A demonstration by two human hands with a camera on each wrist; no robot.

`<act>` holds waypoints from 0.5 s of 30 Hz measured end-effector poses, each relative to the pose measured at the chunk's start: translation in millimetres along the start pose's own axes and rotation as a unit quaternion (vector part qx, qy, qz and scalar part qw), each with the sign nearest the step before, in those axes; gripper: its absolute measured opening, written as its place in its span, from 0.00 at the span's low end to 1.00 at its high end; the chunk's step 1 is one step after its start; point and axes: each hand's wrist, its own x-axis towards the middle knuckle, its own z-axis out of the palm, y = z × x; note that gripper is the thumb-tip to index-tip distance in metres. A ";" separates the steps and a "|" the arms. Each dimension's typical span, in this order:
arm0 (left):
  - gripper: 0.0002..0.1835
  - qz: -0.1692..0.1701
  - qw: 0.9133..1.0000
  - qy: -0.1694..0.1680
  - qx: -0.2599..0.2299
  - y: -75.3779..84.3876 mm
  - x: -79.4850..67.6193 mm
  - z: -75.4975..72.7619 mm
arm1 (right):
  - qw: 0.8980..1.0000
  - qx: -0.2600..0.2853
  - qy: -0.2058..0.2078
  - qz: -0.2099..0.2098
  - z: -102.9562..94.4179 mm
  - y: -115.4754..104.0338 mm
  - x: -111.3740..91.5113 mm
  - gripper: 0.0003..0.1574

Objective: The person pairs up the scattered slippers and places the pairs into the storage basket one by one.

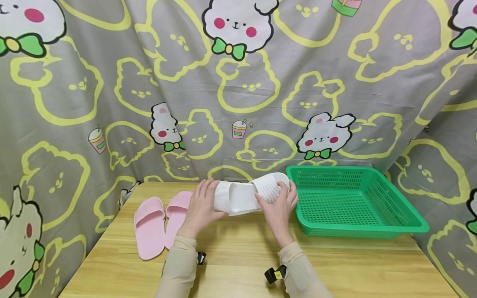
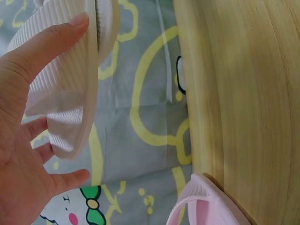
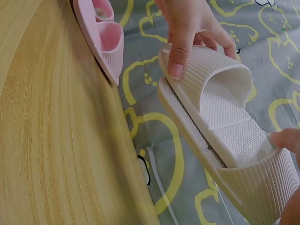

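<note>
A pair of white slippers point(image 1: 243, 198), laid together head to tail, is held up above the table by both hands. In the right wrist view, the heel of one slipper point(image 3: 227, 105) reaches into the ribbed strap of the other point(image 3: 262, 187). My left hand point(image 1: 200, 207) grips the left end, its thumb along the edge of a slipper in the left wrist view. At the other end my right hand point(image 1: 278, 207) holds the right strap, thumb on the near side. Two pink slippers point(image 1: 150, 236) lie side by side on the table, left of my left hand.
A green perforated plastic basket point(image 1: 372, 231) stands on the right of the wooden table point(image 1: 231, 265), close beside my right hand. Behind the table hangs a grey patterned curtain point(image 1: 231, 95).
</note>
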 end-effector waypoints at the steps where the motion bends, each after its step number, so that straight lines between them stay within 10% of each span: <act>1: 0.60 0.002 1.000 0.002 0.000 0.3 -0.2 0.2 | 1.000 0.000 0.000 0.001 0.1 -0.1 -0.1 0.44; 15: 0.60 -0.009 1.000 -0.027 -0.002 3.9 1.1 0.2 | 1.000 0.002 0.003 0.006 -0.2 -0.9 0.4 0.44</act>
